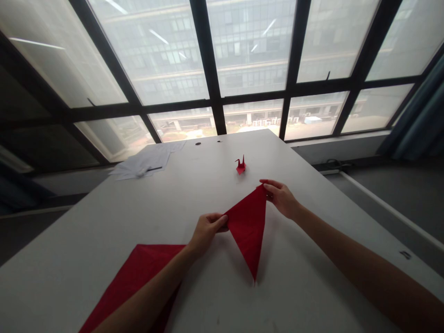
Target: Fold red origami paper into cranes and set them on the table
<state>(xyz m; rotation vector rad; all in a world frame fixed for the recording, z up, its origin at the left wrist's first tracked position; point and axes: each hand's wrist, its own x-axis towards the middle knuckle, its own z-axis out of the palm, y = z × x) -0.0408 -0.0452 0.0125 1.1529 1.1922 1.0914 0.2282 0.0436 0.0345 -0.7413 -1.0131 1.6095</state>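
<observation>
A folded sheet of red paper (pixel 249 222), triangular in outline, is held up between my two hands, with one point hanging down toward the table. My left hand (pixel 207 231) pinches its left corner between thumb and fingers. At the upper right corner, my right hand (pixel 280 196) grips the paper, its fingertips partly behind the edge. Under my left forearm lies a larger red sheet (pixel 138 268), partly covered by the arm. Beyond my hands a small red origami crane (pixel 241 166) stands on the white table (pixel 194 194).
Several white papers (pixel 142 159) lie spread at the table's far left, with a dark pen-like object (pixel 154 169) on them. Two small dark holes are near the far edge. Large framed windows (pixel 253 46) rise behind the table. A blue curtain (pixel 419 111) hangs at right.
</observation>
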